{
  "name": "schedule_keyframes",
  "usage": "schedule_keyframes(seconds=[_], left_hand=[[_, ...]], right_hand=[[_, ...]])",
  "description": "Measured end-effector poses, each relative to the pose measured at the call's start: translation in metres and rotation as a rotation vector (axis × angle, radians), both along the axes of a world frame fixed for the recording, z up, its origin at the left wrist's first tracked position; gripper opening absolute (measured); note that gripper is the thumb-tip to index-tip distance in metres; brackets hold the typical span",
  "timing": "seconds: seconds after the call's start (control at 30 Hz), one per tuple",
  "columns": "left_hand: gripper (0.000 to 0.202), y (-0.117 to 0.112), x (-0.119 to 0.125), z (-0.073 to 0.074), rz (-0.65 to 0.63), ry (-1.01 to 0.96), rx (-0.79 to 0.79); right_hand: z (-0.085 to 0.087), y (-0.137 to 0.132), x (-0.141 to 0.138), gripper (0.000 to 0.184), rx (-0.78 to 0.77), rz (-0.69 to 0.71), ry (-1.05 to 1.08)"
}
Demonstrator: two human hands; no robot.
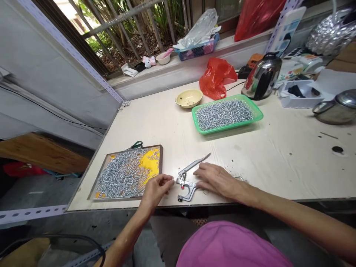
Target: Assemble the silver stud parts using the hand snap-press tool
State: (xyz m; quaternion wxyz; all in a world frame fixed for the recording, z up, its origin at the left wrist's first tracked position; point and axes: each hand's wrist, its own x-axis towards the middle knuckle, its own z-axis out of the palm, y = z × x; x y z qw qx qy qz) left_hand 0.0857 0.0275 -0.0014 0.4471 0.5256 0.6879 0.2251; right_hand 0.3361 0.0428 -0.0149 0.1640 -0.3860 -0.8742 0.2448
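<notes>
Grey metal press pliers (189,177) lie on the pale table (278,155) near its front edge. My right hand (215,179) rests on top of the pliers' body, fingers laid flat and a little apart. My left hand (156,189) is pinched at the pliers' jaw, fingertips together on a small piece that I cannot make out. Just left of it sits a brown-framed tray (126,173) with a yellow floor, heaped with small silvery metal parts.
A green basket (226,114) full of the same metal parts stands mid-table, with a yellow bowl (189,98), a red bag (215,78) and a steel kettle (263,76) behind. Green-handled scissors (136,145) lie behind the tray. A steel pot (338,106) sits far right.
</notes>
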Motion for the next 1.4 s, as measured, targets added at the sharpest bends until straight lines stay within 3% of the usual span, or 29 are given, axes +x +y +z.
schedule_keyframes(seconds=[0.1, 0.2, 0.37, 0.6, 0.93, 1.0, 1.07, 1.13, 1.27, 1.4], left_hand=[[0.038, -0.009, 0.016, -0.011, -0.002, -0.097, -0.13], [0.041, -0.012, 0.021, -0.019, -0.011, -0.052, -0.184], [0.04, -0.012, 0.022, -0.016, -0.026, 0.017, -0.231], [0.039, -0.013, 0.024, -0.013, -0.081, 0.11, -0.281], [0.049, -0.005, 0.023, -0.011, -0.112, 0.057, -0.426], [0.05, -0.006, 0.023, -0.012, -0.108, 0.067, -0.419], [0.049, -0.007, 0.023, -0.013, -0.107, 0.069, -0.407], [0.049, -0.008, 0.023, -0.014, -0.106, 0.069, -0.396], [0.048, -0.01, 0.022, -0.014, -0.091, 0.068, -0.389], [0.047, -0.012, 0.022, -0.015, -0.081, 0.069, -0.385]], right_hand=[[-0.017, -0.019, -0.004, 0.011, -0.028, -0.01, -0.096], [-0.032, -0.024, -0.002, 0.007, -0.004, -0.049, -0.112], [-0.045, -0.026, -0.001, 0.006, 0.03, -0.066, -0.089], [-0.038, -0.029, -0.001, 0.008, 0.011, -0.104, -0.09], [-0.024, -0.029, 0.001, 0.015, 0.0, -0.084, -0.15], [-0.021, -0.02, 0.004, 0.031, 0.045, -0.097, -0.141], [-0.017, -0.008, 0.007, 0.067, 0.087, -0.128, -0.154], [-0.014, 0.005, 0.008, 0.091, 0.095, -0.114, -0.191], [-0.009, 0.019, 0.006, 0.09, 0.041, -0.028, -0.254], [-0.016, 0.013, 0.004, 0.103, 0.064, -0.019, -0.285]])
